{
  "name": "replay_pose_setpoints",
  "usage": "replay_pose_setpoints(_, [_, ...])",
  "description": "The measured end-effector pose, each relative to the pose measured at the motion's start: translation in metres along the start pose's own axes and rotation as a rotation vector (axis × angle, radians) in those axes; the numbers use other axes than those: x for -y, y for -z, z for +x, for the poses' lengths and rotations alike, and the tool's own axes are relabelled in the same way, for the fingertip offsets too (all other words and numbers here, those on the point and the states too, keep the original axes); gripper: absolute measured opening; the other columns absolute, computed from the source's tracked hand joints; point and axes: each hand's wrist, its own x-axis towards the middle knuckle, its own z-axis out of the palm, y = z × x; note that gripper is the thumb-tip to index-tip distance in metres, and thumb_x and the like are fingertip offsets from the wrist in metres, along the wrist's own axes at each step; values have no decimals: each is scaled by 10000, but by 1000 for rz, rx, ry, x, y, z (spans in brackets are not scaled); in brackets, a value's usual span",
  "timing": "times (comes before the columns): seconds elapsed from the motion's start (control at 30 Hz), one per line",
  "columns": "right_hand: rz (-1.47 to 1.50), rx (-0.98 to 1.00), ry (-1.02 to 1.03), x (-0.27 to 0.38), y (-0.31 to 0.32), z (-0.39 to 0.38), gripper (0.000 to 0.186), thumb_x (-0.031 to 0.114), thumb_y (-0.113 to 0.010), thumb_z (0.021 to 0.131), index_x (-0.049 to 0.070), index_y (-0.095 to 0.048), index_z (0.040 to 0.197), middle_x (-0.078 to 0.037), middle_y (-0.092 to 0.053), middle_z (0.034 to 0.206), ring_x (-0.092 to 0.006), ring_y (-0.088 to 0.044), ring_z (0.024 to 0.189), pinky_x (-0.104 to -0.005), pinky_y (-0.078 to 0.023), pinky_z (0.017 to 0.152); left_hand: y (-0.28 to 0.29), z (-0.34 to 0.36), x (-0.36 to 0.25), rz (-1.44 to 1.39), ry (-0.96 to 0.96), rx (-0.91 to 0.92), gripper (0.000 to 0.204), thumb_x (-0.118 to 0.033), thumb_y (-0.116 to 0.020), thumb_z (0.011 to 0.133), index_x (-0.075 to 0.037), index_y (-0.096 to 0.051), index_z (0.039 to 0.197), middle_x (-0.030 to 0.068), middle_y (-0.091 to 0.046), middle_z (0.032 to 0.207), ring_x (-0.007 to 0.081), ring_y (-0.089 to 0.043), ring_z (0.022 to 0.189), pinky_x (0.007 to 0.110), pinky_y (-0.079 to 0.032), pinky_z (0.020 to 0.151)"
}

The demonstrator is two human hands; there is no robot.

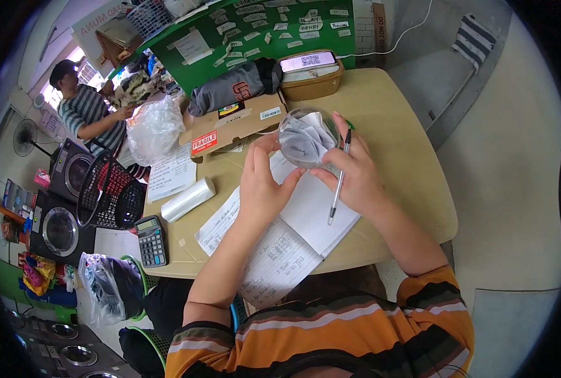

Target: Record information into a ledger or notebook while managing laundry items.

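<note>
On the tan table (413, 157), an open notebook (321, 211) is spread. By its far side, a clear round container (287, 150) is cupped between the left hand (265, 179) and right hand (360, 171), fingers curled; folded paper slips (309, 140) are held inside. A pen (339, 184), its length running bodyward, is pinched by right fingers.

A tan, round-cornered table (413, 157) stands on a pale floor (507, 189) before a green panel (331, 49) dotted with paper labels (311, 27), while dark front-loading machines (60, 231) line the left side, with a bright opening (53, 97) beyond.
</note>
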Motion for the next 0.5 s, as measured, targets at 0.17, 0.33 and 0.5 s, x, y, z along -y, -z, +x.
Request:
replay_pose_setpoints(0.17, [-18,9,57,4,2,2,335,127,-853,661,33,-558,789,-301,-341,1509,-447,-501,1211,-465,-447,993,4,-3,-4,20,-19,13,649,-87,-853,662,6,-468,1177,173,-573,1226,349,-591,1092,411,-512,895])
replay_pose_setpoints(0.33, [-33,16,77,6,2,2,331,125,-855,645,26,-559,757,-306,-340,1506,-454,-497,1215,-471,-450,989,3,-7,-1,1,-5,-9,716,-115,-874,662,-19,-472,1246,134,-588,1202,286,-598,1078,382,-493,880])
replay_pose_setpoints(0.5, [-33,21,85,6,2,3,331,125,-855,642,25,-564,765,-310,-341,1503,-455,-499,1213,-474,-446,991,3,-8,1,8,-1,-5,726,-118,-874,663,-19,-457,1250,138,-583,1228,293,-592,1110,384,-493,894])
